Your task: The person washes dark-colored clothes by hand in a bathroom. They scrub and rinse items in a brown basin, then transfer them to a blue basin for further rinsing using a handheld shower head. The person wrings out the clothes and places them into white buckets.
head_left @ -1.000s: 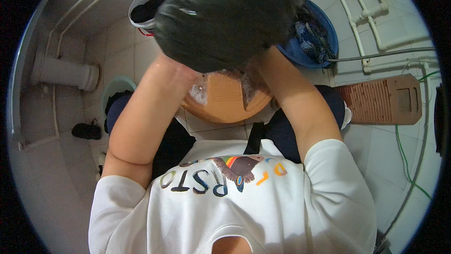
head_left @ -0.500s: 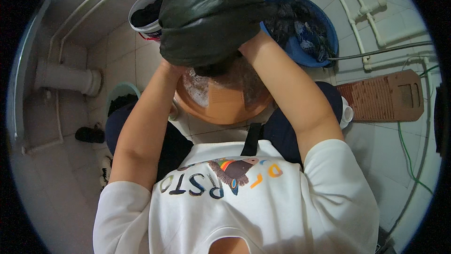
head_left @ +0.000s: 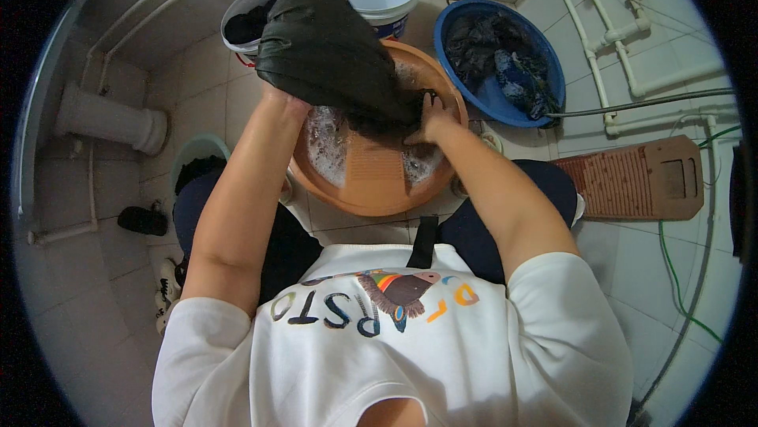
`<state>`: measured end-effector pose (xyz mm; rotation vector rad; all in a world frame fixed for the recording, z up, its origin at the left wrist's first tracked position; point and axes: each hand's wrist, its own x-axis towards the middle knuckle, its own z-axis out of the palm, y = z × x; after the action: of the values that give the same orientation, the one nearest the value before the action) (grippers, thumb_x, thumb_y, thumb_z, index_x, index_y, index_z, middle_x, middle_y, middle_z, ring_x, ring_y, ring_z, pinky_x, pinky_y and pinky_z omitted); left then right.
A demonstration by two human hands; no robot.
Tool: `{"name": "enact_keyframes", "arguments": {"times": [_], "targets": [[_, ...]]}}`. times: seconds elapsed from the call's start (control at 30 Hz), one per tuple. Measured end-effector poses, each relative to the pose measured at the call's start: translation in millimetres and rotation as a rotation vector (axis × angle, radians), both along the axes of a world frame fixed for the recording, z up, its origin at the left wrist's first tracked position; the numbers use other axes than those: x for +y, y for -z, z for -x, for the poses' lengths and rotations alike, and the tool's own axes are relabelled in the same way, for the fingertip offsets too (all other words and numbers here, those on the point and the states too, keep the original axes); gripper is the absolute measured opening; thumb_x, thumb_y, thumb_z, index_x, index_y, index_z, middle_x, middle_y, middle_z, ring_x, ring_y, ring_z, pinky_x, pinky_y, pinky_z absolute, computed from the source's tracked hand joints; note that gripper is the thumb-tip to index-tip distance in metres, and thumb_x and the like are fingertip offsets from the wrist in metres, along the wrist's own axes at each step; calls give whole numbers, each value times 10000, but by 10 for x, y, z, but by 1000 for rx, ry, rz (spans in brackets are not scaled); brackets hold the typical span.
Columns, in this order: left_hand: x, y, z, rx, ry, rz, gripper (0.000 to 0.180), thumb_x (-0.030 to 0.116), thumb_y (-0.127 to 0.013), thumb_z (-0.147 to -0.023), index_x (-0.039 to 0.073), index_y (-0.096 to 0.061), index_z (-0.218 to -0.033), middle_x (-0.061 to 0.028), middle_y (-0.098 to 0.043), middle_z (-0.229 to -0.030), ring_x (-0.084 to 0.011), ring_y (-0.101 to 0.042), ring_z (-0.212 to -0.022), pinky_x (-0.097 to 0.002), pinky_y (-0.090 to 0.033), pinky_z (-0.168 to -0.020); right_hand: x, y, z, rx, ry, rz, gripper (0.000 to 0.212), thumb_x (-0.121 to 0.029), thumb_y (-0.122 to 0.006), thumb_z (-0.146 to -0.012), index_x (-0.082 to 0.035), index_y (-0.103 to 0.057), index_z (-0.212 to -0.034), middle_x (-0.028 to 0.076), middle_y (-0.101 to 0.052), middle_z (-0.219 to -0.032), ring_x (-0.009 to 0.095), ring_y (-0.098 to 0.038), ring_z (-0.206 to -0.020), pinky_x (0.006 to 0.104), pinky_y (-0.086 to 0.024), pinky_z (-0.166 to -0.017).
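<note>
Over the orange basin (head_left: 377, 206) at upper centre, we judge the dark cloth (head_left: 324, 52) soft, wet-heavy, slippery, best held at both ends; its long axis points lower right toward our gripping right hand (head_left: 430, 122), while we cannot tell our half-hidden left hand's (head_left: 287, 100) closure.

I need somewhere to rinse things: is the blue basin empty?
No, the blue basin has dark cloth piled in it.
</note>
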<state>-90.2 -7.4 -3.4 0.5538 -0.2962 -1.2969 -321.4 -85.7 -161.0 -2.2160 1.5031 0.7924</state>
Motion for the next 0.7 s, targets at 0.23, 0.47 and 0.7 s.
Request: {"name": "enact_keyframes", "arguments": {"times": [0.23,0.47,0.7], "targets": [[140,-338,424,-1,34,-129,356,233,-442,-903,48,-459,-1207,-138,-522,-1170,-276,-535,-1024,-400,-474,-865,365,-50,-446,-499,256,376,993,-536,-648,-693,-80,-110,-1392,139,-110,-1444,419,-224,-1262,581,-277,-971],[528,-632,602,-35,57,-121,359,242,-449,-900,51,-464,-1204,-136,-530,-1159,-273,-539,-1014,-394,-482,-851,-158,-623,-563,-1029,321,213,882,-498,-608,-735,-73,-168,-1370,138,-170,-1419,401,-262,-1243,566,-292,-969],[435,-715,342,-141,-4,-79,362,252,-456,-897,54,-468,-1200,-134,-537,-1148,-269,-543,-1004,-389,-491,-836,-436,-1113,-555,-1412,500,20,775,-461,-568,-777,-65,-226,-1348,138,-229,-1394,383,-299,-1224,551,-307,-966]]}}
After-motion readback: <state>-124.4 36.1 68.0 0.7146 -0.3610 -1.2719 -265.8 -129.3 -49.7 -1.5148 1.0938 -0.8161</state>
